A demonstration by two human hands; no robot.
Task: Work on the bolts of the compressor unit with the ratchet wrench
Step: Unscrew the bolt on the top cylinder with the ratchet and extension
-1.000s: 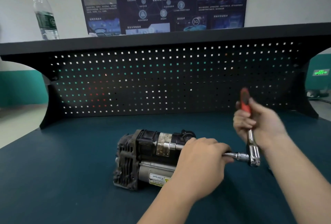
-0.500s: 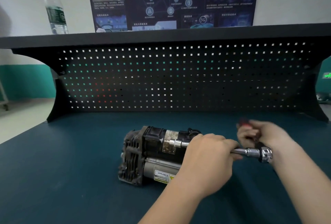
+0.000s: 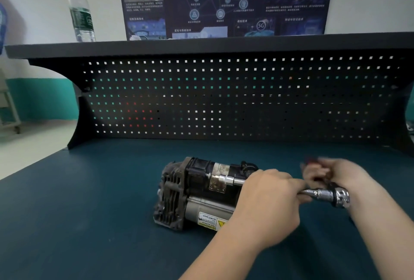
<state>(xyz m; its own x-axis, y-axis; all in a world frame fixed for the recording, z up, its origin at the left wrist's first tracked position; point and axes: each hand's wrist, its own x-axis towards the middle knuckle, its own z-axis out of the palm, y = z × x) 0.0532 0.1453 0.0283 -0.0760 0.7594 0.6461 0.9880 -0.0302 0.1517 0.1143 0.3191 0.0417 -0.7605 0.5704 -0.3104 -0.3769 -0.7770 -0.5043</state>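
Dark compressor unit point(image 3: 197, 192) lying sideways, ratchet wrench point(image 3: 324, 194) engaged

A dark teal bench point(image 3: 89, 223) fills the lower part of the view, and a black pegboard panel point(image 3: 224, 100) stands upright along its far edge. A compressor point(image 3: 197, 192) lies on its side directly on the bench top, near the middle, with its ribbed grey end pointing left and a yellow warning label facing the near side. Above the pegboard runs a black shelf point(image 3: 201, 44), and a clear plastic water bottle point(image 3: 81, 11) with a green label stands upright near its left end.
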